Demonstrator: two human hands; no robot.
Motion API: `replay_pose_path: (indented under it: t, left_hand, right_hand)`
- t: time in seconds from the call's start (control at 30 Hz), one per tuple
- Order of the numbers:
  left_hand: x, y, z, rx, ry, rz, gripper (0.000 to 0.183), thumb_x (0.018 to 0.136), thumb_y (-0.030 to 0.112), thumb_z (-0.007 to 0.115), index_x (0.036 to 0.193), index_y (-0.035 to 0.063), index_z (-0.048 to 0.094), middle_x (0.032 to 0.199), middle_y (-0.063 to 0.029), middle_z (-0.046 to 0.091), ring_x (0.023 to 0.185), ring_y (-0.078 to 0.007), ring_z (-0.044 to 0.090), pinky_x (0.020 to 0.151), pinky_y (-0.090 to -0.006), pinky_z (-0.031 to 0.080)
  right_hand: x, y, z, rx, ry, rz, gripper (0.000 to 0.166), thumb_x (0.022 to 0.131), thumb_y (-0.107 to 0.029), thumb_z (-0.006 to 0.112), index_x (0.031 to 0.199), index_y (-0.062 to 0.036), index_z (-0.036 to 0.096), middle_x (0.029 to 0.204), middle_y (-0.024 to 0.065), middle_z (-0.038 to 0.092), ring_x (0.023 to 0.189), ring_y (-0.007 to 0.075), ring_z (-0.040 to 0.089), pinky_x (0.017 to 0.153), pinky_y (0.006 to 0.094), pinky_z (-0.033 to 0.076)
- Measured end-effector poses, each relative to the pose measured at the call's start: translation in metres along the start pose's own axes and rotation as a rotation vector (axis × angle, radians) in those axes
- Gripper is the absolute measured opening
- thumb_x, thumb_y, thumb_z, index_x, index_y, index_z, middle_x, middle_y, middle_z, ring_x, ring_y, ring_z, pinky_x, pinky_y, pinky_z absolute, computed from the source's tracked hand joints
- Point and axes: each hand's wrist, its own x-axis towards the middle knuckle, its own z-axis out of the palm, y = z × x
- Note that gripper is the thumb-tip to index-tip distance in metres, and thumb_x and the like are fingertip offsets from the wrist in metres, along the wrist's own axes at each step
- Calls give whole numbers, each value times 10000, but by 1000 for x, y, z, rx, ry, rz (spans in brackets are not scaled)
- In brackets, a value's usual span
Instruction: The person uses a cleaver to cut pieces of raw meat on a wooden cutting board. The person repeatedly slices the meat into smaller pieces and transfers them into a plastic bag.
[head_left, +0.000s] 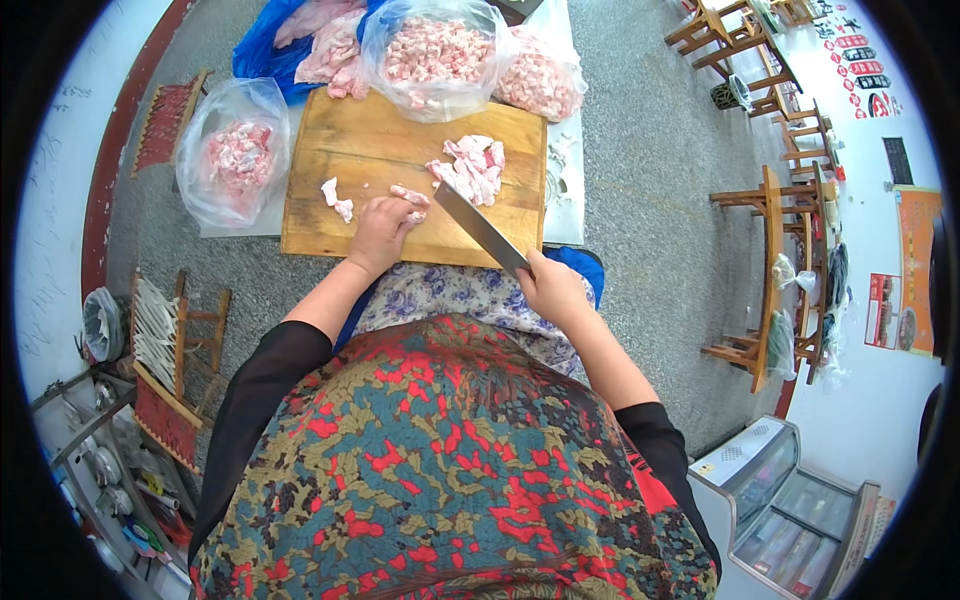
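Observation:
A wooden cutting board (337, 142) lies in front of me. My left hand (381, 231) rests on its near part, fingers bent over a small piece of raw fatty meat (415, 217); a strip of meat (409, 196) lies at the fingertips. In my right hand (553, 286) is the handle of a cleaver (480, 229), its blade slanting up and left over the board. The blade's far end is beside a pile of pale, fatty raw meat (476, 169). Small scraps (343, 209) lie left of my left hand.
Behind the board stands a clear plastic bag of diced meat (439, 52), with another filled bag (536, 79) to its right. Larger meat pieces (334, 49) lie on blue plastic. A third bag (240, 161) sits left. Wooden stools (772, 277) stand right, and a glass-topped freezer (787, 517) lower right.

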Motion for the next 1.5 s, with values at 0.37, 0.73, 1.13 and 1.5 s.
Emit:
replay_pose_path:
  t: [0.37, 0.73, 1.13, 1.5]
  left_hand:
    - [39, -18, -9, 163, -225, -49, 318, 772, 234, 765, 1022, 87, 635, 1040, -106, 602, 987, -335, 573, 860, -455, 451]
    - [27, 0, 2, 195, 144, -36, 305, 751, 182, 739, 990, 62, 593, 1040, -117, 601, 981, -345, 568, 822, -431, 480]
    - [19, -13, 16, -64, 37, -152, 303, 720, 39, 679, 1022, 58, 677, 1069, -130, 639, 975, -354, 571, 855, -432, 490]
    - [22, -12, 19, -62, 60, -77, 445, 703, 37, 704, 1142, 53, 635, 1127, -168, 597, 993, -382, 557, 877, -444, 477]
  right_hand:
    - [-17, 4, 31, 222, 147, 113, 197, 910, -216, 586, 911, -25, 536, 794, 240, 655, 768, 461, 631, 697, 557, 487]
    - [17, -49, 34, 76, 123, 18, 184, 933, -205, 537, 890, -27, 531, 763, 236, 650, 690, 442, 637, 644, 535, 507]
    - [56, -71, 41, -120, -345, 129, 121, 920, -112, 477, 966, -6, 513, 844, 239, 682, 796, 394, 692, 696, 495, 548]
    - [82, -62, 60, -90, -195, 2, 117, 897, -100, 503, 969, -15, 537, 845, 214, 684, 801, 387, 690, 700, 481, 549]
